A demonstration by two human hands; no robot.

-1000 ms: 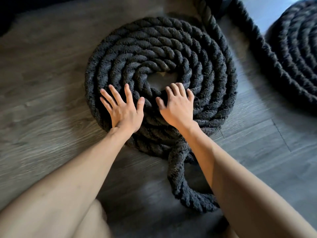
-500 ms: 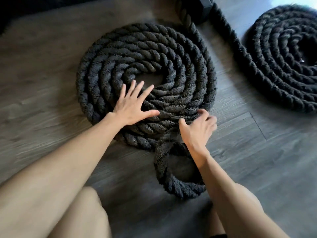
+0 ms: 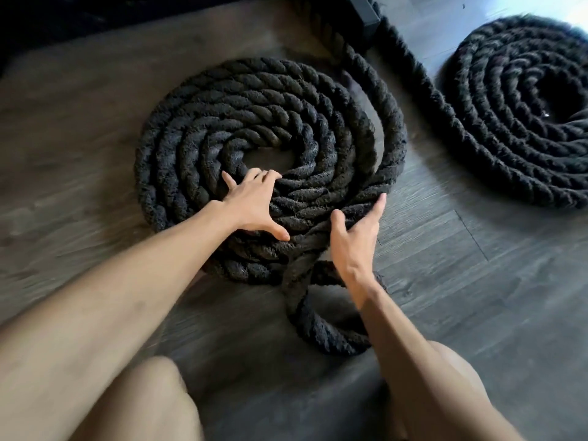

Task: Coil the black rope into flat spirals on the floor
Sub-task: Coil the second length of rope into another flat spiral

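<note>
A thick black rope lies in a flat spiral [image 3: 254, 128] on the grey wood floor, several turns wide with a small bare gap at its centre. My left hand [image 3: 254, 205] presses flat on the near turns, fingers spread. At the spiral's near right edge my right hand [image 3: 356, 240] has straight fingers against the outer turn, thumb apart. A loose loop of the same rope [image 3: 318, 326] curls out below the spiral, toward me. The outer strand [image 3: 359, 68] runs up and away at the top.
A second black rope spiral [image 3: 521, 116] lies at the upper right, its strand running along the floor between the two coils. A dark block [image 3: 366, 11] stands at the top. My knees [image 3: 152, 405] are at the bottom edge.
My right hand slid off the spiral's centre to its near right edge and its fingers straightened. My left hand turned right on the near turns. The view shifted, showing more of the second coil.
</note>
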